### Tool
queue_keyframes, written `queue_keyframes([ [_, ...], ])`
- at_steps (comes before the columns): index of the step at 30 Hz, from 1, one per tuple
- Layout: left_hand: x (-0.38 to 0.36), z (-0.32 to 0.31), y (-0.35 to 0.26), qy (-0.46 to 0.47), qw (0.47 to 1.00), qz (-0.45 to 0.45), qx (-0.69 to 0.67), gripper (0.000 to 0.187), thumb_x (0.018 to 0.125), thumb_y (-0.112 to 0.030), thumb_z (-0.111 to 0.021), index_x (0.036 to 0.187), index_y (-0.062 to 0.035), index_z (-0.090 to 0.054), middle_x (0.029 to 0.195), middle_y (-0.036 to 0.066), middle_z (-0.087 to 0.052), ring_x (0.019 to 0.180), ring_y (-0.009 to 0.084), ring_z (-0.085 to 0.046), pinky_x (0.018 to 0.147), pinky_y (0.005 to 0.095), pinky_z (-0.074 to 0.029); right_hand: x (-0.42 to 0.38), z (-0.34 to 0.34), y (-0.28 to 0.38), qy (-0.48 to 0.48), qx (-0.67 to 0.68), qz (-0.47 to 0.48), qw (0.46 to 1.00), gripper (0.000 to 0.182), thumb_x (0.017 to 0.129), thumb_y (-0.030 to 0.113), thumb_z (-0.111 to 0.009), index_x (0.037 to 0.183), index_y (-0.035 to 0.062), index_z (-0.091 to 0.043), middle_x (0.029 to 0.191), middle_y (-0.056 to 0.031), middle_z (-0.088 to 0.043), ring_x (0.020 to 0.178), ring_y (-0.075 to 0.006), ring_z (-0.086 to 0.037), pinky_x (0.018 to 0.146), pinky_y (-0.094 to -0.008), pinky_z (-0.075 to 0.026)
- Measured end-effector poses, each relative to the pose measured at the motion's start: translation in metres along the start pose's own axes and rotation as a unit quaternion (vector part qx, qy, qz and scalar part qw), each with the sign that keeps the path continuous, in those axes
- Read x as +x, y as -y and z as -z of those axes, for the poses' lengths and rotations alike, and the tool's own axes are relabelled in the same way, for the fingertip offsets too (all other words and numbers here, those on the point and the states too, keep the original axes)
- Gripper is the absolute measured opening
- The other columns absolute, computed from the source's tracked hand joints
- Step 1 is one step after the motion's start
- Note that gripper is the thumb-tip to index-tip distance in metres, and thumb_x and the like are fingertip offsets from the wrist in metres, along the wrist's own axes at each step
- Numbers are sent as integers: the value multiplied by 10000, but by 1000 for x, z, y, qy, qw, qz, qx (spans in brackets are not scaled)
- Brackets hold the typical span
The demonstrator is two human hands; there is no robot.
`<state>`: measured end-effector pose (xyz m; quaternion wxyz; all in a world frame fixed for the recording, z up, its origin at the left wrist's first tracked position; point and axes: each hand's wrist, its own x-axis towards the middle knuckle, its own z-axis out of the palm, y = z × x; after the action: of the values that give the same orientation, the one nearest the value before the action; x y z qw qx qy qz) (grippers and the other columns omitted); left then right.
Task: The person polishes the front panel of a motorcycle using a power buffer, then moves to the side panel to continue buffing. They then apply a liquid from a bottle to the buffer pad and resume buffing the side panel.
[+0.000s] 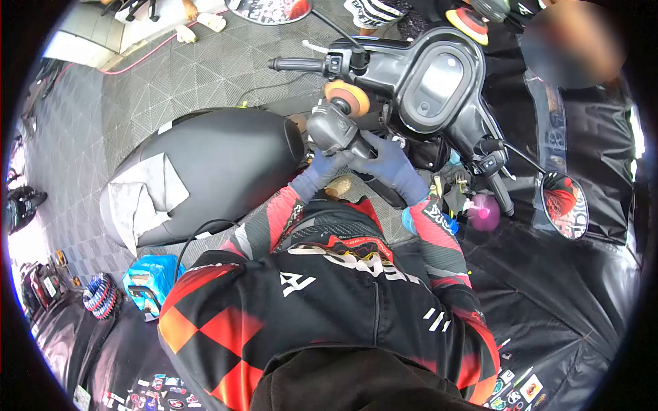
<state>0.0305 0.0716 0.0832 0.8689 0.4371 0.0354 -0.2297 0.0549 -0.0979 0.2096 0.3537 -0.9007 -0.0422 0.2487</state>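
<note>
Both my hands wear blue gloves and are closed on a grey and black power polisher (330, 129) with an orange foam pad (348, 97). My left hand (321, 170) is wrapped round the near left side of the body. On the handle side lies my right hand (389, 163), fingers closed round it. The pad is tilted up near the scooter's front bodywork; whether it touches cannot be told. Left of the polisher is the scooter's black seat (212, 157), with a grey cloth (147, 192) draped over its rear.
The handlebar with a display (436, 85) and mirrors (565, 205) spans the upper right. Bottles, one with a pink part (483, 211), hang at right. A blue bag (149, 281) stands lower left. Another pad (467, 26) and another person (576, 41) are at the top right.
</note>
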Motion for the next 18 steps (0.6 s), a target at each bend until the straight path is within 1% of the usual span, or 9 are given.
queue_keyframes([
  [2,4,0,15,11,999,-12,-44,578,795,-190,-747,1296,-52,-494,1178,57,-586,1055,145,-562,875,324,-507,-6,5,15,32,14,-70,997,919,671,492,-779,1363,-31,-475,1111,-228,-663,1024,-288,-659,890,-363,-487],
  [6,-2,-19,-10,49,998,41,-20,598,786,-201,-767,1298,-57,-492,1164,49,-587,1055,143,-559,887,325,-497,-19,13,9,-20,-15,-37,999,913,671,480,-787,1359,-36,-479,1163,-245,-641,1089,-291,-635,945,-350,-464],
  [9,3,-29,-24,92,996,18,-4,600,788,-195,-765,1300,-51,-488,1152,48,-595,1039,138,-567,882,322,-499,-18,19,-2,-29,-13,0,999,898,679,467,-785,1357,-38,-481,1167,-245,-640,1092,-284,-634,951,-347,-460],
  [11,3,-31,-21,102,995,9,-9,589,788,-184,-762,1294,-44,-497,1135,44,-604,1022,138,-576,877,321,-503,-25,20,8,-59,-18,18,998,851,691,458,-778,1328,-36,-506,1138,-232,-652,1069,-287,-643,930,-356,-470],
  [13,3,-31,-21,91,993,46,57,572,784,-181,-765,1278,-41,-513,1123,40,-609,1007,138,-581,868,318,-507,-39,21,26,-43,67,-25,997,805,707,465,-766,1296,-29,-529,1102,-213,-666,1041,-295,-652,902,-368,-480],
  [14,2,-29,-14,93,994,11,61,558,786,-195,-767,1267,-48,-525,1121,36,-608,1008,132,-575,867,313,-505,-45,13,26,-81,44,-39,995,787,718,481,-750,1278,-28,-532,1069,-210,-669,1020,-300,-659,871,-385,-488],
  [15,5,-26,-9,100,993,13,63,558,786,-195,-767,1267,-48,-525,1121,36,-608,1008,132,-575,867,313,-505,-52,8,29,-96,36,-55,993,786,721,493,-740,1293,-2,-528,1061,-228,-662,1015,-324,-658,860,-394,-489],
  [17,3,-20,-2,152,986,42,-50,552,790,-200,-764,1268,-58,-526,1134,35,-605,1013,126,-568,875,308,-500,-60,-12,20,-159,3,-76,984,768,718,497,-742,1297,36,-535,1038,-233,-665,995,-356,-657,843,-402,-493],
  [18,2,-15,-1,168,981,77,-57,536,797,-191,-754,1267,-66,-529,1150,33,-599,1029,123,-562,887,308,-495,-64,-15,16,-168,8,-83,982,768,718,497,-742,1297,36,-535,1038,-233,-665,995,-356,-657,843,-402,-493],
])
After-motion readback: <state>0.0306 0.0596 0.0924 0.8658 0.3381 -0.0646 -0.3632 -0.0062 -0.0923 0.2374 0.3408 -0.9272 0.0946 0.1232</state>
